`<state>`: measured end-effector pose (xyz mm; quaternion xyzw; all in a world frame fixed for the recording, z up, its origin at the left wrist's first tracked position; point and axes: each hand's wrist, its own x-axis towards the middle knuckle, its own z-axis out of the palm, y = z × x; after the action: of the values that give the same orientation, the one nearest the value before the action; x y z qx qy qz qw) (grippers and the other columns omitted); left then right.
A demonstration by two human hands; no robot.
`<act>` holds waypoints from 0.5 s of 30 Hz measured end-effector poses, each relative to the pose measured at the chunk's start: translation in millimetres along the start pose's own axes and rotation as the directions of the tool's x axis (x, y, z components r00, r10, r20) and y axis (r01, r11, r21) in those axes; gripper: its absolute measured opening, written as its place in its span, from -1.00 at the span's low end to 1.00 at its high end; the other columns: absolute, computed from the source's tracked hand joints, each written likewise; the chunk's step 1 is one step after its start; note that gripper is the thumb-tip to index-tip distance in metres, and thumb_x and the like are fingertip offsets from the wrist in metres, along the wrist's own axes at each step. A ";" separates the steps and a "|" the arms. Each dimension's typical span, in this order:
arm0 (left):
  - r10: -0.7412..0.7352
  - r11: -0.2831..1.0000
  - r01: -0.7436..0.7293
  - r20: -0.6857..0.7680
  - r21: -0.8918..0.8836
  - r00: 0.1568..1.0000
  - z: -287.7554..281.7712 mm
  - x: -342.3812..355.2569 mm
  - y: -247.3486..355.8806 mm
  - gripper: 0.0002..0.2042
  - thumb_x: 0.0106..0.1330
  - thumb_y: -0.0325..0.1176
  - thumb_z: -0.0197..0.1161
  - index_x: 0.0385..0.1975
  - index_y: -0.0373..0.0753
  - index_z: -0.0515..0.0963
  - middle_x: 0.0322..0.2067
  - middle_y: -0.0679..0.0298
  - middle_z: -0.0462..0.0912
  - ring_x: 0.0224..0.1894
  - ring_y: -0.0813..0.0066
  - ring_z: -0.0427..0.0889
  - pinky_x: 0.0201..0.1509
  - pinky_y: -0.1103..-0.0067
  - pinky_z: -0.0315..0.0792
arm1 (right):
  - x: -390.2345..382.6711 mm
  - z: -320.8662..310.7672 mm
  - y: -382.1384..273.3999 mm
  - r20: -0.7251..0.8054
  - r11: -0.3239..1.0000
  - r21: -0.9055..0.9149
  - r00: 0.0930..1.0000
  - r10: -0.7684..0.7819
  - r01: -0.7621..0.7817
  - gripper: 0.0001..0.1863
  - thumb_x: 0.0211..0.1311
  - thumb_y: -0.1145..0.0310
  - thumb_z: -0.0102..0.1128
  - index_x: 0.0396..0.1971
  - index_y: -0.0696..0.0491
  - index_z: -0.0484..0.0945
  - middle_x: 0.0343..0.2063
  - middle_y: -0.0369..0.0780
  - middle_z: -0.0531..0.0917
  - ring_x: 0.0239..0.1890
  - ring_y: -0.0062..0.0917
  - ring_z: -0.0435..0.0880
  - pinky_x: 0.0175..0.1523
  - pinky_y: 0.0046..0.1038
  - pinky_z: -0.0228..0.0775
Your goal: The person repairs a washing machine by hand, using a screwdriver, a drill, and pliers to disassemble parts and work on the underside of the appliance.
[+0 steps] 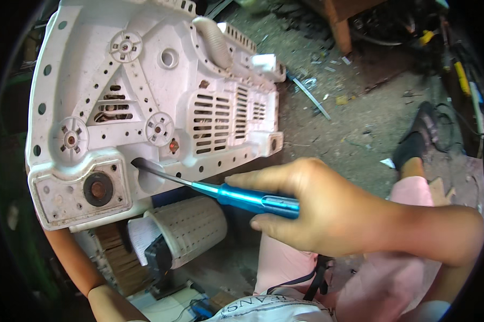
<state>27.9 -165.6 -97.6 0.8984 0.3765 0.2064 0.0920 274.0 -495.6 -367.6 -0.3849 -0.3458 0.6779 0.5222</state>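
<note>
My right hand point(306, 201) is closed around the blue handle of a screwdriver point(242, 197), index finger stretched along it. The long dark shaft points left, and its tip is at a recess in the edge of a white plastic machine base point(167, 96), beside a corner foot point(98, 189) with a round rusty bolt. The base looks like the underside of a washing machine, with a triangular brace point(92, 132), slotted vents point(214, 121) and a grey corrugated hose point(214, 43). My left forearm point(73, 257) runs up behind the base's lower left corner, which hides my left hand.
A white perforated drum-like tub point(191, 231) lies below the base. On the dirty concrete floor point(328, 139) are scraps and a thin blue-handled tool point(310, 96). My shod foot point(422, 126) rests at the right, near cables and a yellow-handled tool point(462, 79). A wooden leg point(338, 27) stands behind.
</note>
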 end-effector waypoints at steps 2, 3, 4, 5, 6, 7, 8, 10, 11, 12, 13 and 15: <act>0.020 1.000 -0.020 0.004 -0.004 1.000 -2.6 5.7 -5.6 -0.54 0.39 -0.09 0.02 0.08 -0.35 0.45 0.00 0.18 0.51 0.07 0.48 0.43 0.22 0.59 0.20 | -5.0 3.8 -8.6 0.234 0.044 -0.954 0.832 -0.503 0.295 -0.60 0.04 0.43 0.13 -0.05 0.18 0.56 -0.55 -0.18 0.56 -0.58 -0.44 0.63 -0.52 -0.42 0.53; 0.031 1.000 -0.031 0.007 -0.006 0.999 -3.8 7.8 -8.1 -0.54 0.39 -0.09 0.02 0.08 -0.35 0.45 0.00 0.18 0.52 0.07 0.49 0.43 0.22 0.59 0.20 | -3.9 3.1 -12.6 0.290 -0.122 -0.953 0.722 -0.628 0.277 -0.58 -0.01 0.40 0.11 -0.06 0.12 0.58 -0.58 -0.23 0.51 -0.61 -0.48 0.62 -0.67 -0.42 0.47; 0.047 0.999 -0.047 0.011 -0.005 0.999 -5.9 10.9 -9.4 -0.54 0.39 -0.09 0.02 0.07 -0.35 0.46 0.00 0.19 0.52 0.07 0.49 0.43 0.22 0.59 0.20 | -4.5 3.1 -15.8 0.313 -0.166 -0.948 0.694 -0.649 0.272 -0.58 -0.02 0.40 0.16 -0.06 0.10 0.58 -0.54 -0.19 0.55 -0.60 -0.44 0.63 -0.64 -0.44 0.47; 0.065 0.998 -0.065 0.016 -0.010 0.998 -6.7 14.9 -10.7 -0.54 0.38 -0.09 0.02 0.07 -0.35 0.46 0.00 0.19 0.52 0.07 0.49 0.43 0.22 0.60 0.20 | -3.5 6.4 -16.4 0.279 0.012 -0.915 0.654 -0.703 0.403 -0.60 0.04 0.40 0.17 -0.04 0.08 0.57 -0.50 -0.19 0.57 -0.60 -0.48 0.61 -0.64 -0.48 0.45; 0.081 0.997 -0.081 0.022 -0.015 0.996 -7.6 18.3 -11.2 -0.54 0.38 -0.09 0.02 0.07 -0.35 0.46 0.00 0.19 0.52 0.06 0.49 0.43 0.22 0.60 0.20 | -4.8 9.6 -17.1 0.173 0.253 -0.837 0.673 -0.719 0.485 -0.61 0.09 0.41 0.18 -0.02 0.06 0.56 -0.46 -0.19 0.59 -0.60 -0.52 0.59 -0.64 -0.51 0.44; 0.091 0.996 -0.090 0.032 -0.017 0.995 -8.6 21.3 -11.9 -0.54 0.38 -0.09 0.03 0.07 -0.34 0.47 -0.01 0.19 0.52 0.06 0.50 0.43 0.21 0.60 0.20 | -9.4 12.9 -15.2 -0.109 0.770 -0.496 0.851 -0.514 0.402 -0.60 0.15 0.38 0.16 0.03 0.06 0.51 -0.43 -0.18 0.59 -0.62 -0.58 0.54 -0.66 -0.56 0.37; 0.102 0.995 -0.101 0.040 -0.022 0.994 -9.6 22.7 -11.6 -0.55 0.38 -0.09 0.03 0.07 -0.34 0.47 -0.01 0.19 0.53 0.06 0.50 0.43 0.21 0.60 0.20 | -16.3 18.3 -13.4 -0.173 0.988 0.099 0.980 -0.102 0.121 -0.59 0.22 0.35 0.14 0.08 0.07 0.46 -0.39 -0.18 0.60 -0.64 -0.64 0.49 -0.68 -0.61 0.30; 0.111 0.994 -0.110 0.045 -0.025 0.993 -10.6 24.7 -11.3 -0.55 0.38 -0.08 0.03 0.06 -0.34 0.47 -0.01 0.20 0.53 0.05 0.50 0.44 0.21 0.61 0.20 | -16.3 20.5 -11.2 0.082 0.743 0.648 0.985 0.151 -0.168 -0.48 0.28 0.27 0.09 0.21 0.11 0.29 -0.40 -0.18 0.57 -0.70 -0.73 0.32 -0.73 -0.70 0.02; 0.119 0.993 -0.117 0.044 -0.032 0.992 -11.4 24.9 -10.7 -0.55 0.38 -0.08 0.04 0.06 -0.34 0.48 -0.02 0.20 0.53 0.05 0.51 0.44 0.21 0.61 0.20 | -17.0 21.4 -11.6 0.134 0.772 0.574 0.961 0.242 -0.274 -0.51 0.28 0.29 0.09 0.19 0.09 0.33 -0.41 -0.19 0.57 -0.71 -0.73 0.31 -0.73 -0.70 0.02; 0.109 0.994 -0.109 -0.001 0.024 0.994 -11.3 24.3 -10.3 -0.57 0.38 -0.10 0.03 0.02 -0.32 0.51 -0.04 0.21 0.56 0.05 0.49 0.45 0.20 0.59 0.21 | -14.0 21.4 -12.4 0.169 0.787 0.496 0.930 0.326 -0.366 -0.54 0.28 0.31 0.08 0.17 0.06 0.36 -0.41 -0.19 0.56 -0.71 -0.73 0.30 -0.73 -0.69 0.03; 0.098 0.995 -0.098 -0.014 0.007 0.995 -11.6 23.8 -10.2 -0.58 0.38 -0.10 0.04 0.02 -0.33 0.51 -0.05 0.20 0.57 0.04 0.48 0.46 0.20 0.59 0.21 | -14.2 21.6 -15.4 -0.039 0.932 0.162 0.942 0.334 -0.324 -0.57 0.25 0.35 0.10 0.14 0.01 0.43 -0.42 -0.19 0.58 -0.66 -0.69 0.41 -0.72 -0.60 0.15; 0.081 0.997 -0.081 -0.020 -0.010 0.997 -11.3 24.0 -12.0 -0.58 0.37 -0.11 0.04 0.01 -0.34 0.52 -0.05 0.20 0.57 0.03 0.47 0.47 0.21 0.60 0.20 | -4.9 22.0 -21.2 0.084 0.503 -0.737 0.800 -0.594 0.451 -0.53 0.18 0.36 0.18 0.14 -0.02 0.46 -0.38 -0.21 0.61 -0.56 -0.67 0.54 -0.64 -0.54 0.31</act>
<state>30.5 -139.9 -84.0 0.9105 0.3394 0.2206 0.0847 264.7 -497.2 -338.1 -0.4950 -0.6359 0.2548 0.5345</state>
